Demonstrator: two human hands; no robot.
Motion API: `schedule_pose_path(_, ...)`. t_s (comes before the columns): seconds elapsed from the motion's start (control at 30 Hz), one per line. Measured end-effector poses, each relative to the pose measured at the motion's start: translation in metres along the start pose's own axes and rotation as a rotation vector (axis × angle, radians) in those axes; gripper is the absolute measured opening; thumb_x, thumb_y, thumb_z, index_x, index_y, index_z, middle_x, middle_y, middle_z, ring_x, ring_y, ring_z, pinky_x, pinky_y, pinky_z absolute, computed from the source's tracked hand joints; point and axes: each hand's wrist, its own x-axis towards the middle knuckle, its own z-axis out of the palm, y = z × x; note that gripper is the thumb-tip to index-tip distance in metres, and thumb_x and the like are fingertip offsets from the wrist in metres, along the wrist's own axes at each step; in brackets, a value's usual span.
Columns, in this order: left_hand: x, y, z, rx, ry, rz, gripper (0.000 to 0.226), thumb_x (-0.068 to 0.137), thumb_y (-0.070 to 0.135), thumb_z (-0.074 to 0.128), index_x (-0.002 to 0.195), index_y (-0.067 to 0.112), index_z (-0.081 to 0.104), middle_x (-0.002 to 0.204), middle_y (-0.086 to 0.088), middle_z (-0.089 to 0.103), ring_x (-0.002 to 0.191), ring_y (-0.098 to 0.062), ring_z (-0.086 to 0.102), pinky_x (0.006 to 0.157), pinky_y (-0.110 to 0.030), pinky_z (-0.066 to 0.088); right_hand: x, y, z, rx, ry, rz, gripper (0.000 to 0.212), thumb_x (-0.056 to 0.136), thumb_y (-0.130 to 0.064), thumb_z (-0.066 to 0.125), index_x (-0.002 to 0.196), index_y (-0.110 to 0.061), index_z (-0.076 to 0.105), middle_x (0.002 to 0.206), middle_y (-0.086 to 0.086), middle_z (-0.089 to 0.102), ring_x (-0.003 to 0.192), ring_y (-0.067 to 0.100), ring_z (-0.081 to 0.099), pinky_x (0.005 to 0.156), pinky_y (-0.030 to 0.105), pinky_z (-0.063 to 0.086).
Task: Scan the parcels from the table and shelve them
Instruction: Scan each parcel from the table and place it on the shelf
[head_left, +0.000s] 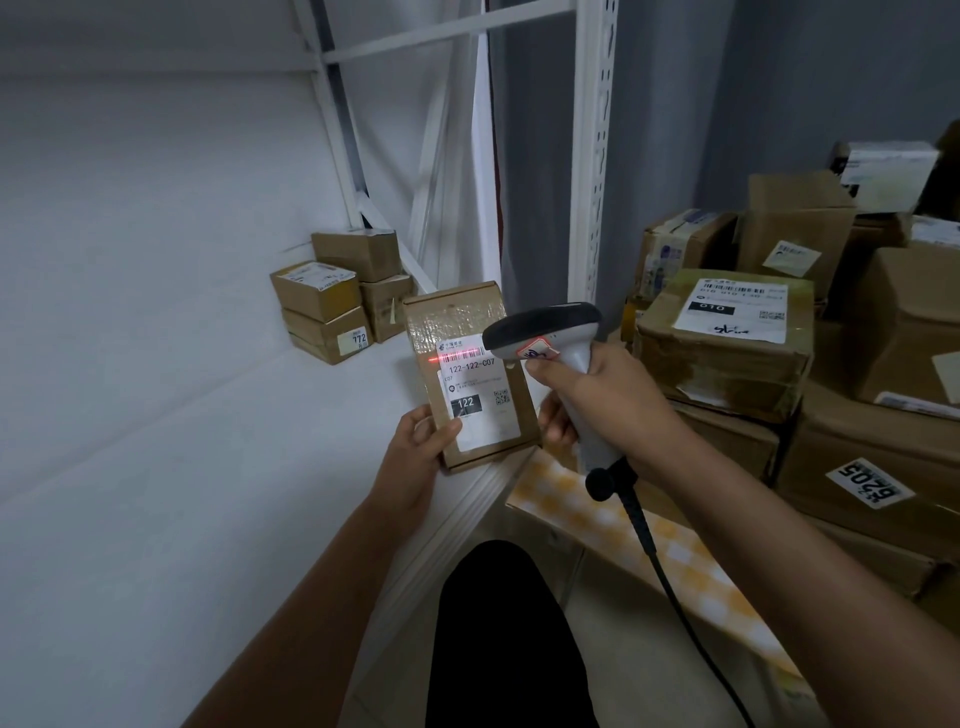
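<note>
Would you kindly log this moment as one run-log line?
step: scanning | left hand: holds parcel | right hand: grips scanner | red beam on barcode | shelving: not yet

A big white shelf (156, 364) with white metal posts (589, 156) stands by a gray wall (727, 78), and a yellow and white checked cloth (623, 530) lies lower down in dim light.

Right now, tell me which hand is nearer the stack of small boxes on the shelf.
Left. The left hand holds the parcel just in front of the stack; the right hand grips the scanner farther right.
</note>
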Motion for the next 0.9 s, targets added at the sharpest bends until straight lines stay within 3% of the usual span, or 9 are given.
schedule_pose_path(0.27,0.002,-0.003,-0.001,-0.015,0.006,0.015,0.039,0.096,0.008,0.064,0.132,0.009,0.050,0.123,-0.007,0.072,0.112,-0.023,0.070,0.088,-0.035,0.057,0.000,-0.001,0.000,0.006,-0.001,0.001,0.031,0.097,-0.031,0.062,0.082,-0.005,0.068,0.067,0.016,0.072,0.052,0.024,0.063,0.054,0.029,0.055)
schedule_pose_path(0.47,0.006,-0.006,0.001,-0.035,0.030,0.010,0.040,0.097,0.009,0.064,0.134,0.005,0.051,0.123,-0.011,0.072,0.113,-0.028,0.069,0.096,-0.046,0.055,0.001,-0.001,0.005,0.017,-0.011,0.002,0.025,0.097,-0.031,0.062,0.091,-0.008,0.068,0.065,0.012,0.072,0.052,0.022,0.064,0.053,0.028,0.054)
schedule_pose_path(0.57,0.005,-0.004,0.001,-0.051,0.065,-0.020,0.050,0.091,0.021,0.071,0.135,0.002,0.055,0.123,-0.014,0.071,0.112,-0.031,0.070,0.095,-0.048,0.056,0.002,0.003,0.013,0.032,-0.030,0.002,0.025,0.097,-0.030,0.062,0.096,-0.006,0.067,0.069,0.016,0.073,0.054,0.025,0.065,0.051,0.027,0.053)
schedule_pose_path(0.7,0.004,0.009,-0.031,-0.127,0.401,-0.052,0.033,0.093,0.020,0.069,0.120,0.003,0.065,0.110,-0.014,0.075,0.099,-0.028,0.073,0.079,-0.036,0.060,0.004,0.010,0.022,0.060,-0.057,0.035,0.021,0.097,-0.027,0.062,0.100,-0.007,0.067,0.070,0.015,0.073,0.050,0.021,0.063,0.048,0.025,0.049)
schedule_pose_path(0.8,0.002,0.028,-0.066,-0.039,0.725,-0.005,0.051,0.094,0.031,0.069,0.136,0.009,0.052,0.128,-0.007,0.061,0.115,-0.025,0.060,0.098,-0.040,0.051,0.007,0.016,0.030,0.061,-0.062,0.049,0.018,0.097,-0.026,0.062,0.102,-0.009,0.066,0.067,0.011,0.073,0.048,0.019,0.063,0.048,0.026,0.050)
schedule_pose_path(0.9,0.010,0.045,-0.099,0.262,0.862,0.010,0.061,0.101,0.034,0.057,0.153,0.012,0.033,0.148,-0.013,0.044,0.132,-0.032,0.047,0.110,-0.042,0.041,0.007,0.022,0.040,0.048,-0.087,0.059,0.017,0.096,-0.028,0.063,0.102,-0.012,0.066,0.067,0.010,0.074,0.051,0.022,0.065,0.051,0.028,0.051)
